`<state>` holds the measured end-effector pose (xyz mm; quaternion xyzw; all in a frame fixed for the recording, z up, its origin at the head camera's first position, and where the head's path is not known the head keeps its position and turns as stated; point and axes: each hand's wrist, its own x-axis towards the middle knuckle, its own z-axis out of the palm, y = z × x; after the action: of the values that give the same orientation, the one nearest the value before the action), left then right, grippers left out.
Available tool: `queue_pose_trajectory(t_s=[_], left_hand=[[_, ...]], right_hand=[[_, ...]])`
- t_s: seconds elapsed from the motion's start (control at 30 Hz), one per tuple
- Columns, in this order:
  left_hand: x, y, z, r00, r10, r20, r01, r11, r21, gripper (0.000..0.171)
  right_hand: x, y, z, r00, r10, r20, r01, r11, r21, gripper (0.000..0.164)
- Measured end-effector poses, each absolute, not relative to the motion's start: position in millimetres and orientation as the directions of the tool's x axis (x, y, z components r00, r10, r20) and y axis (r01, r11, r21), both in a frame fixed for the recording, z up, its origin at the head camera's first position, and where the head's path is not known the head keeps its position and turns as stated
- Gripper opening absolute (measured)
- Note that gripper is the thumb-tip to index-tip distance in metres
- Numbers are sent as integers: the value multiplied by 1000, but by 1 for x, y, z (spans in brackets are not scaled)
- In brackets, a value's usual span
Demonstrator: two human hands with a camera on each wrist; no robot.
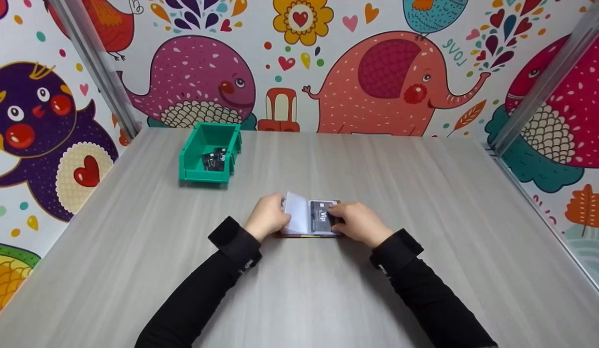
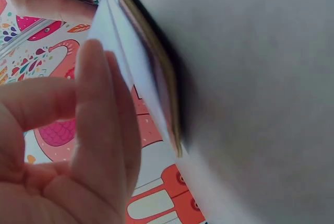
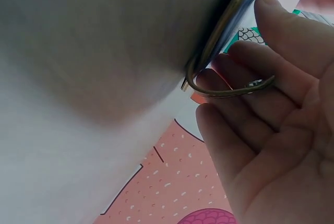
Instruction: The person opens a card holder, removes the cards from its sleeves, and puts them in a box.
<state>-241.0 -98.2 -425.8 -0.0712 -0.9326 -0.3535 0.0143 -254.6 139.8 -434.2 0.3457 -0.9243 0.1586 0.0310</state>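
Note:
A small card holder [image 1: 296, 220] lies spread on the table, its pale sleeve pages showing. On its right side a black card marked "Vip" [image 1: 321, 216] lies flat. My left hand [image 1: 268, 216] holds the left edge, where a whitish page stands partly raised; in the left wrist view its long fingers [image 2: 96, 130] overlap that page. My right hand [image 1: 360, 222] grips the right edge, its fingertips over the card's side. From the right wrist, the thumb [image 3: 274, 15] meets the pages, and a brown strap with a metal snap [image 3: 229, 93] curls across the fingers.
A green open-front bin [image 1: 205, 176] holding several black cards [image 1: 215, 159] stands at the back left of the table. Cartoon-printed walls [image 1: 290, 58] with metal posts [image 1: 546, 77] border the wood-grain table [image 1: 299, 299].

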Motion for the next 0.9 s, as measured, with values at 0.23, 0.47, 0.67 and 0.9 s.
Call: queue_pose_trajectory(t_s=[0.23, 0.47, 0.67, 0.9], left_hand=[[-243, -98, -427, -992, 123, 21, 110, 785, 609, 9], [-243, -95, -428, -993, 120, -1, 96, 803, 588, 13], [-244, -94, -428, -992, 124, 4, 106, 825, 555, 18], [-244, -91, -428, -990, 140, 18, 130, 861, 491, 18]], right_hand=[[-255, 140, -435, -743, -644, 185, -668, 693, -269, 35], [-254, 141, -435, -728, -655, 203, -684, 678, -268, 28], [-254, 141, -435, -725, -657, 205, -688, 678, -260, 27], [-254, 140, -434, -726, -658, 201, -687, 682, -251, 26]])
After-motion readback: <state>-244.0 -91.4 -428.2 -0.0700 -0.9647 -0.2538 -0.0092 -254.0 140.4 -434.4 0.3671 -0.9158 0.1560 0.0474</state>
